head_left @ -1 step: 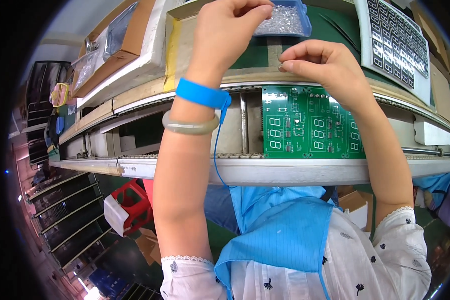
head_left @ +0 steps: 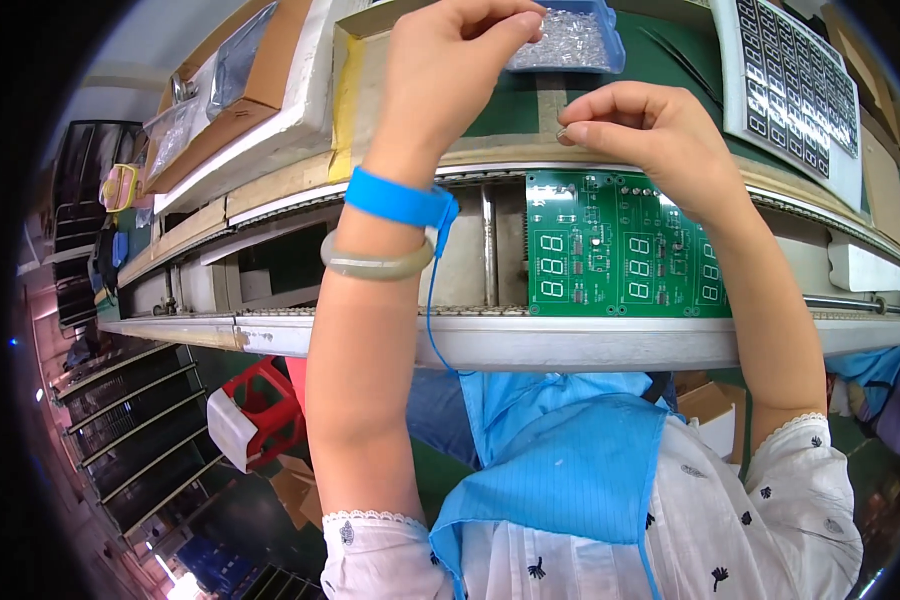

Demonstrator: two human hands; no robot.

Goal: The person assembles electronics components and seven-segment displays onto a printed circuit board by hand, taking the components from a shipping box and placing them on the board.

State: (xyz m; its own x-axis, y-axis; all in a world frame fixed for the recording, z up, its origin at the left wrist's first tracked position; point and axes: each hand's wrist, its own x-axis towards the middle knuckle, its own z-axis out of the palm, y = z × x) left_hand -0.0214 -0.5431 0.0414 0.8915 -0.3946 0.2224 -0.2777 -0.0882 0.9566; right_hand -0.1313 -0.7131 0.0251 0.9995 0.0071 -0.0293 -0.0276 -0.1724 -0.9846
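Note:
My left hand is raised at the left edge of a blue plastic tray of small clear parts with thin leads. Its thumb and forefinger are pinched together; whatever lies between them is too small to make out. To the right and nearer, my right hand pinches a small shiny component between thumb and forefinger. Below it, a green circuit board panel with white digit displays rests between the conveyor rails, its right part hidden by my right forearm. A blue wrist strap and a pale bangle circle my left wrist.
The near metal rail runs across in front of me. Tweezers lie right of the tray, beside a white foam sheet of black digit displays. A cardboard box stands at the far left, a red stool below.
My left wrist and hand have shifted very slightly to the left. The circuit board panel sits a touch further right. My right hand keeps its pinch in the same place.

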